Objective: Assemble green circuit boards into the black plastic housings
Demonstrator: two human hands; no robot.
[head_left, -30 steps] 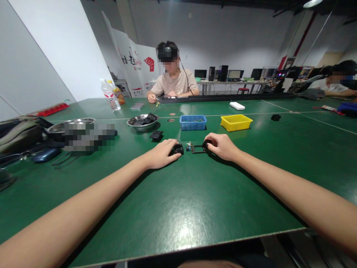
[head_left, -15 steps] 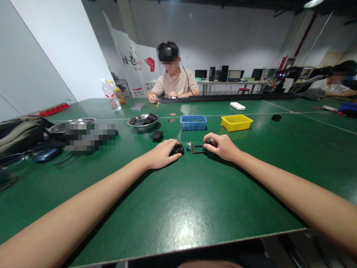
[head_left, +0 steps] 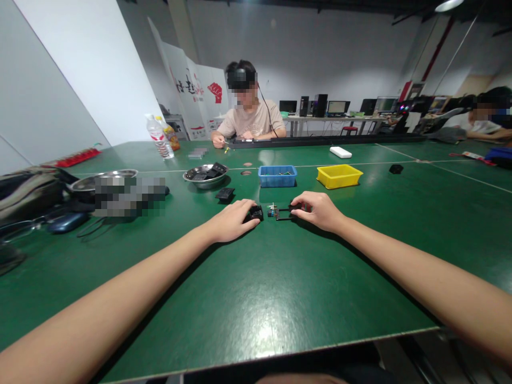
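My left hand rests on the green table, its thumb and fingers closed around a small black plastic housing. Across a narrow gap, my right hand grips the right end of a black plastic frame with two parallel arms. A small part with a blue body and thin light pieces sits at the frame's left end, facing the housing. My fingers hide the frame's right end. Behind my left hand lies a loose black square part.
A steel bowl of black parts, a blue bin of small pieces and a yellow bin stand beyond my hands. A black part lies right. A person works across the table; a bottle stands left.
The fingers of my right hand have shifted slightly left along the black frame. My left hand and the housing have hardly moved.
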